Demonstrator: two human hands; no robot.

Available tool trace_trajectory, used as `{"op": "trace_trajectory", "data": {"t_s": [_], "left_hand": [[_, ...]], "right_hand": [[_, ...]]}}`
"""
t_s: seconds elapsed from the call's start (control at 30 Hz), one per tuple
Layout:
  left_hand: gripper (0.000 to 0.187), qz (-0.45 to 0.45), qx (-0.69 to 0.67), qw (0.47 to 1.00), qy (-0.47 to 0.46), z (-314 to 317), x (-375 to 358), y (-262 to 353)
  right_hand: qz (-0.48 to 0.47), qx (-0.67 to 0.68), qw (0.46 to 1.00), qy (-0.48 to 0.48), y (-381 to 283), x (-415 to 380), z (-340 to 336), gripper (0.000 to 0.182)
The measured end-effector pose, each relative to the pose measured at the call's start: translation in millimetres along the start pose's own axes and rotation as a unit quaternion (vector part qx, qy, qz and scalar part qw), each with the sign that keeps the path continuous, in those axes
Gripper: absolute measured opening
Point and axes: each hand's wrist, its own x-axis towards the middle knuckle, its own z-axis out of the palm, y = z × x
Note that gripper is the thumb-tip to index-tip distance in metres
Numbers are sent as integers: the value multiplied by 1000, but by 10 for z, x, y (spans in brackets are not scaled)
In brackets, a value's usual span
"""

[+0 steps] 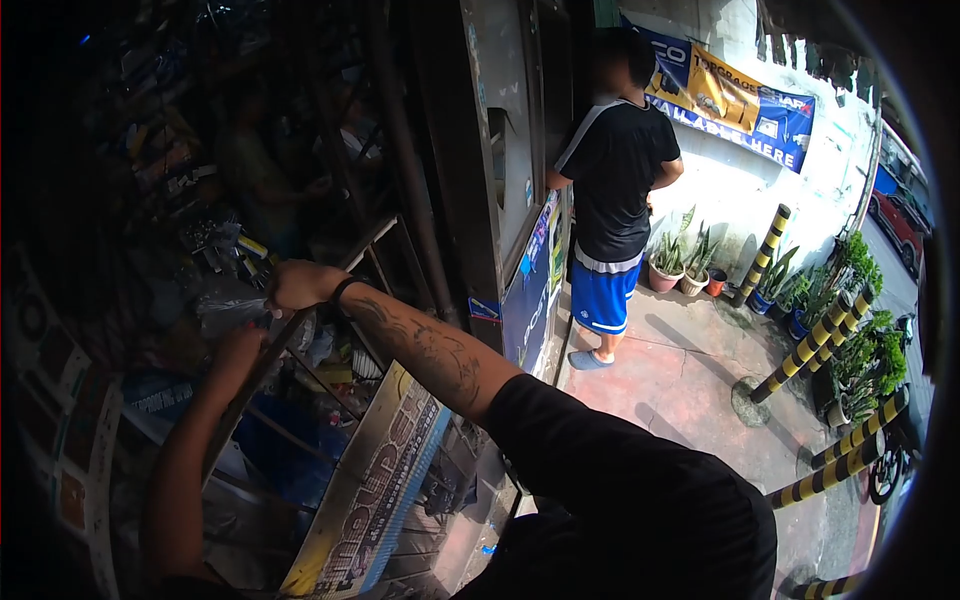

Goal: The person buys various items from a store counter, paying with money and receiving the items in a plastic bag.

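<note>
My right hand (302,286) reaches across from a tattooed forearm with a black band at the wrist. Its fingers are curled closed against crinkled clear plastic (222,308), which looks like a bag. Just below and to the left, my left hand (240,352) is also closed at the plastic, its fingertips partly in shadow. Both hands are above the wood-edged top rail (377,243) of a barred shop front. What the plastic contains is too dark to make out.
Beneath the rail hangs a printed sign (365,490). Inside the dim shop are crowded goods and a person (255,165). To the right another person (618,180) stands by the doorway. Potted plants (672,268) and yellow-black posts (805,345) line the pavement.
</note>
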Motion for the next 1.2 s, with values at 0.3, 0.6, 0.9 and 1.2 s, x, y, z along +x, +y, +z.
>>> {"op": "trace_trajectory", "data": {"t_s": [0.3,0.6,0.9,1.2], "left_hand": [[50,-40,-393,919,7,44,59,213],[46,-71,-423,896,119,91,28,-151],[25,6,-422,893,152,166,89,-135],[21,1,-406,909,90,228,101,-322]], "right_hand": [[53,235,971,4,-209,-86,-93,20],[-22,44,977,206,-579,217,350,27],[-60,13,966,252,-539,149,349,20],[-38,109,970,212,-469,181,369,23]]}}
